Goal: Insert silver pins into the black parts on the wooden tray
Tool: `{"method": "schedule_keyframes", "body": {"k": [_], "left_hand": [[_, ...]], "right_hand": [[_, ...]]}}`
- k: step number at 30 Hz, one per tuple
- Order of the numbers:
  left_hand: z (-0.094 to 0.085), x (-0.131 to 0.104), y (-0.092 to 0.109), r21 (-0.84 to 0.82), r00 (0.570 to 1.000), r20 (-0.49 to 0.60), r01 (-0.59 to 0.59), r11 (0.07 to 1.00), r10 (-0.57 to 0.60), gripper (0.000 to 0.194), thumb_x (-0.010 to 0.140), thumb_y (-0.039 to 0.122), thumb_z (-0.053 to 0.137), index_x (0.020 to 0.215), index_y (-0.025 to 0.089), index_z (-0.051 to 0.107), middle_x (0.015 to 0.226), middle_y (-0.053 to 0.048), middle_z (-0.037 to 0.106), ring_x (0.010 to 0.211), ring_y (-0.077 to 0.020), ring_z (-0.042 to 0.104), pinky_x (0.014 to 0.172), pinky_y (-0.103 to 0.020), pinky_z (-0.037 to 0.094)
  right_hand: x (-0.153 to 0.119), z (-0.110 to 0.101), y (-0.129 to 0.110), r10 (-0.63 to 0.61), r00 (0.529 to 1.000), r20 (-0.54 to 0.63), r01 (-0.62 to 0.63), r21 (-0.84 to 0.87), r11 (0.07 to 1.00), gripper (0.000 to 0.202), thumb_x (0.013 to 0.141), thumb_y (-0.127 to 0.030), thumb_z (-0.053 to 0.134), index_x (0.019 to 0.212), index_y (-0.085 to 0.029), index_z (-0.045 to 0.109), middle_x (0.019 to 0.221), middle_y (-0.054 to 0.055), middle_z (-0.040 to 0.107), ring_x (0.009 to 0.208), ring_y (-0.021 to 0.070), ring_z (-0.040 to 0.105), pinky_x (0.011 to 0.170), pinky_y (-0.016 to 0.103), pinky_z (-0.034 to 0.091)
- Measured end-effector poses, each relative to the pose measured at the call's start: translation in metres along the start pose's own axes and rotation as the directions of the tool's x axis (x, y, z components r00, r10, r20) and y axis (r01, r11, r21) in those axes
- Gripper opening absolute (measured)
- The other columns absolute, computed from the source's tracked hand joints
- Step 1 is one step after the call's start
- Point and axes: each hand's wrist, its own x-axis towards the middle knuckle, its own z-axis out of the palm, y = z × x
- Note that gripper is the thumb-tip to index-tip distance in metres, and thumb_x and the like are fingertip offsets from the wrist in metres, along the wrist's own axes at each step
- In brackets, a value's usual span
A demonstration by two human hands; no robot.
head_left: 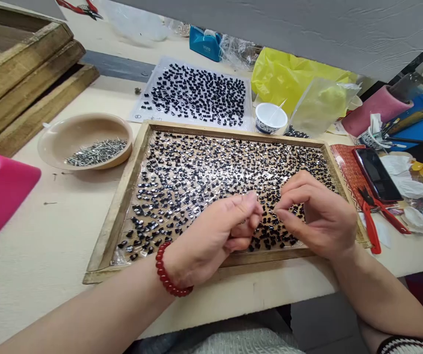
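Observation:
My left hand (229, 223), with a red bead bracelet (167, 275) at its wrist, is closed in a pinch over the front of a wooden-framed tray (113, 216). Close by on the right, my right hand (318, 216) also has thumb and forefinger pinched together. Whatever sits between the fingertips of either hand is too small or hidden to make out. Beneath both hands, many small shiny black pieces (182, 196) lie in rows across the clear-covered tray. A short gap separates the two hands.
A beige bowl (60, 140) of metal pins stands left of the tray, near a pink container (5, 191) and stacked wooden frames (23, 64). Behind lies a white sheet (145, 103) with black pieces. Red-handled pliers (372, 226) and a phone (376, 172) are at right.

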Motion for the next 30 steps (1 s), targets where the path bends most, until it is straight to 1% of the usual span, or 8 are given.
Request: {"method": "schedule_keyframes", "body": {"k": [2,5,7,9,14,18,22,30], "left_hand": [[0.000,0.000,0.003,-0.093,0.998,-0.056,-0.041,0.995,0.036,0.016,0.091,0.020,0.045,0.083,0.010,0.054,0.072,0.001,0.042,0.052,-0.0036,0.023,0.042,-0.013,0.017],[0.000,-0.002,0.008,-0.142,0.991,-0.104,-0.095,0.985,0.080,0.012,0.090,0.008,0.042,0.092,0.010,0.053,0.073,0.001,0.043,0.051,-0.0031,0.023,0.042,-0.013,0.019],[-0.001,-0.002,0.008,-0.116,0.989,-0.104,-0.115,0.987,0.103,0.011,0.091,0.010,0.043,0.095,0.011,0.053,0.070,0.003,0.042,0.049,-0.0032,0.021,0.041,-0.013,0.019],[-0.001,-0.003,0.008,-0.081,0.989,-0.089,-0.122,0.989,0.115,0.009,0.092,0.015,0.043,0.092,0.013,0.052,0.066,0.004,0.042,0.048,-0.0037,0.019,0.040,-0.013,0.017],[-0.002,-0.002,0.005,-0.008,0.995,-0.031,-0.097,0.995,0.097,0.024,0.094,0.029,0.042,0.076,0.016,0.049,0.056,0.005,0.039,0.045,-0.0047,0.017,0.039,-0.015,0.013],[-0.002,-0.001,0.005,0.046,0.992,-0.013,-0.122,0.991,0.123,0.032,0.092,0.037,0.046,0.068,0.016,0.050,0.054,0.005,0.035,0.046,-0.0058,0.017,0.040,-0.018,0.012],[-0.002,0.000,0.004,0.075,0.991,-0.014,-0.133,0.988,0.134,0.037,0.091,0.042,0.046,0.063,0.017,0.047,0.051,0.006,0.028,0.046,-0.0072,0.015,0.041,-0.020,0.012],[-0.003,0.000,0.003,0.102,0.998,-0.011,-0.068,0.992,0.070,0.045,0.093,0.046,0.038,0.058,0.017,0.039,0.051,0.007,0.018,0.045,-0.0080,0.012,0.041,-0.022,0.009]], "right_hand": [[0.000,-0.004,0.007,0.015,0.999,0.033,-0.010,-0.131,0.991,0.010,0.077,-0.010,0.061,0.079,-0.019,0.057,0.076,0.003,0.059,0.076,0.0145,0.054,0.070,0.032,0.045],[0.000,-0.006,0.020,0.063,0.979,0.194,0.011,-0.358,0.934,0.009,0.079,-0.011,0.058,0.076,-0.019,0.056,0.075,0.002,0.060,0.076,0.0156,0.053,0.072,0.034,0.041],[-0.001,-0.004,0.026,0.107,0.959,0.263,0.025,-0.455,0.890,0.009,0.080,-0.013,0.056,0.074,-0.019,0.056,0.075,0.002,0.060,0.077,0.0160,0.052,0.073,0.034,0.039],[-0.002,-0.002,0.029,0.132,0.948,0.290,0.037,-0.510,0.859,0.009,0.081,-0.014,0.056,0.073,-0.019,0.056,0.075,0.002,0.060,0.078,0.0161,0.052,0.073,0.033,0.037],[-0.001,0.003,0.028,0.124,0.939,0.320,0.081,-0.559,0.825,0.011,0.082,-0.016,0.054,0.072,-0.018,0.056,0.075,0.002,0.060,0.076,0.0158,0.050,0.070,0.032,0.034],[0.000,0.004,0.029,0.129,0.934,0.333,0.092,-0.574,0.814,0.011,0.083,-0.016,0.054,0.072,-0.018,0.055,0.075,0.002,0.060,0.076,0.0161,0.049,0.070,0.032,0.033],[0.000,0.004,0.030,0.136,0.932,0.336,0.090,-0.577,0.812,0.010,0.083,-0.017,0.055,0.073,-0.019,0.055,0.076,0.002,0.060,0.077,0.0164,0.049,0.070,0.032,0.033],[0.000,0.003,0.030,0.134,0.932,0.336,0.095,-0.584,0.806,0.011,0.084,-0.018,0.055,0.073,-0.018,0.057,0.076,0.002,0.060,0.077,0.0161,0.050,0.070,0.032,0.033]]}}
